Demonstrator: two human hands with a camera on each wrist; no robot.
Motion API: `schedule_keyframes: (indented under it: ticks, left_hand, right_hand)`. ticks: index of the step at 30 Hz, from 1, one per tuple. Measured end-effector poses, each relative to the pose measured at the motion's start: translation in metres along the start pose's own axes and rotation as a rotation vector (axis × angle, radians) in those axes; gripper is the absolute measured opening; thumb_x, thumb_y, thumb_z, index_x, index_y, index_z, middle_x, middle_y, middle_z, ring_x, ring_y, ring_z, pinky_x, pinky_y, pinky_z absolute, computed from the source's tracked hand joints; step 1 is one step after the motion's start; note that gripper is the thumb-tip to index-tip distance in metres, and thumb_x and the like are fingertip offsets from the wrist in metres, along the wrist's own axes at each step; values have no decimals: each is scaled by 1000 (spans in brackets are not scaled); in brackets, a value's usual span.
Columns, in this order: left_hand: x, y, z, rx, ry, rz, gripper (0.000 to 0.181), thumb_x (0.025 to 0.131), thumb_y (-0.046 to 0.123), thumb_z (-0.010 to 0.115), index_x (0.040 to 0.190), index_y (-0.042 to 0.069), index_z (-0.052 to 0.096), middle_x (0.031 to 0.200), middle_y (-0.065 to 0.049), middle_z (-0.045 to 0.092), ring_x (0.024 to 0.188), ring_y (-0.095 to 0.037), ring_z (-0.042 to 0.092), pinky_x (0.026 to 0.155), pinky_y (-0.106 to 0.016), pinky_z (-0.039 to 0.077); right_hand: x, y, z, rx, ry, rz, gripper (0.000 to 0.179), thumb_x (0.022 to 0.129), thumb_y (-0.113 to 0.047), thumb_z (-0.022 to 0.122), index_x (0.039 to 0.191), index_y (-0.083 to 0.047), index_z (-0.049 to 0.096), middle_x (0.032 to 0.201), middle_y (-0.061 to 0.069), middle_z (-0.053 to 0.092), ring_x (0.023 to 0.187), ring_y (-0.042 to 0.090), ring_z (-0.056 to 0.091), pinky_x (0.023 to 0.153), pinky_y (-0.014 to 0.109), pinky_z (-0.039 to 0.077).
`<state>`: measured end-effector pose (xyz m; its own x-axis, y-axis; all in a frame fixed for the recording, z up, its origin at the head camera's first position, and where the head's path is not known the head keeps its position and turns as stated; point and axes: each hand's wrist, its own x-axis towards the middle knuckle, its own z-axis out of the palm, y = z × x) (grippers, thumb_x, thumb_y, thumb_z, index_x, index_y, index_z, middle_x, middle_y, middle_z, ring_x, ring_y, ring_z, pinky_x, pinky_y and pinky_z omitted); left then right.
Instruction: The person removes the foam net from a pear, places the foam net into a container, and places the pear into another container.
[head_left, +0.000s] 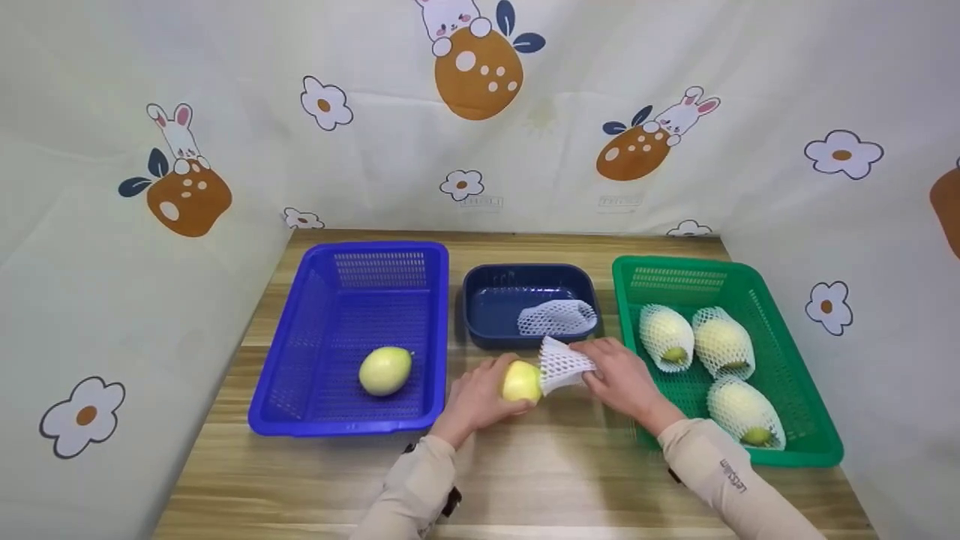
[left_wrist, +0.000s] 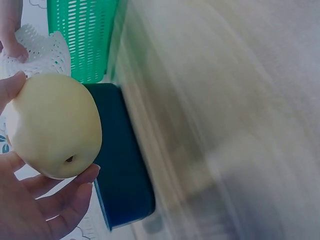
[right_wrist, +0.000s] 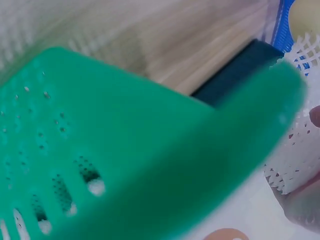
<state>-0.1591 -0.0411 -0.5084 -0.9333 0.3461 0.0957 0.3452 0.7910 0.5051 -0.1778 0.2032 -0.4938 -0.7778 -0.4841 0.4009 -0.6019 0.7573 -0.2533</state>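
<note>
My left hand [head_left: 480, 397] grips a smooth, pale yellow fruit [left_wrist: 57, 125], its fingers and thumb spread round the sides. A white foam net sleeve [head_left: 561, 364] is pinched in my right hand [head_left: 621, 375]. The sleeve's wide mouth faces the fruit's greenish right end, and in the head view they meet or overlap; whether they touch I cannot tell. Both hands are above the wooden table, in front of a small dark blue basin [head_left: 480, 330]. Inside that basin lies another white foam net [head_left: 557, 318].
At left, a blue basket [head_left: 349, 427] holds one bare pale yellow fruit [head_left: 385, 371]. A green basket [head_left: 814, 405] at right contains three fruits in foam nets [head_left: 721, 345]; my right forearm crosses its near left corner. Patterned cloth [head_left: 375, 172] walls the back and sides.
</note>
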Motion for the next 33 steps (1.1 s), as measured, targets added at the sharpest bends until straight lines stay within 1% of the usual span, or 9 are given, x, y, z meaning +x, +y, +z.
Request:
schedule_keyframes:
  ticks: [8, 15, 21, 26, 33]
  left_hand:
    - [2, 3, -12, 2, 36, 30, 71, 65, 61, 62, 122, 21, 46, 98, -3, 54, 76, -23, 55, 58, -35, 44]
    - [4, 2, -19, -1, 59, 39, 72, 65, 62, 61, 123, 20, 46, 98, -4, 54, 75, -22, 55, 60, -35, 44]
    - [4, 0, -25, 8, 100, 35, 72, 64, 61, 62, 121, 20, 47, 99, -3, 55, 78, -24, 56, 60, -37, 44]
    - [7, -2, -33, 15, 104, 19, 71, 65, 60, 63, 122, 22, 47, 101, -4, 55, 80, -25, 57, 62, -38, 44]
    - [9, -6, -45, 26, 115, -9, 72, 64, 63, 61, 123, 24, 46, 98, -1, 54, 76, -21, 55, 59, -35, 44]
  right_hand:
    - [8, 3, -9, 20, 70, -13, 32, 74, -10, 59, 106, -9, 60, 98, 5, 61, 88, 23, 52, 70, 39, 45]
    - [14, 5, -15, 33, 93, -13, 34, 73, -8, 60, 108, -6, 60, 99, 8, 60, 90, 26, 51, 73, 41, 44]
    - [19, 5, -19, 34, 99, 1, 36, 74, -6, 61, 109, -5, 59, 101, 11, 60, 92, 26, 51, 76, 41, 43]
    - [24, 6, -22, 48, 96, 21, 36, 75, -5, 59, 111, -4, 58, 101, 13, 59, 93, 27, 51, 77, 42, 42]
    - [30, 7, -24, 32, 100, 57, 36, 76, -5, 59, 112, -3, 57, 102, 14, 59, 92, 27, 51, 78, 41, 41]
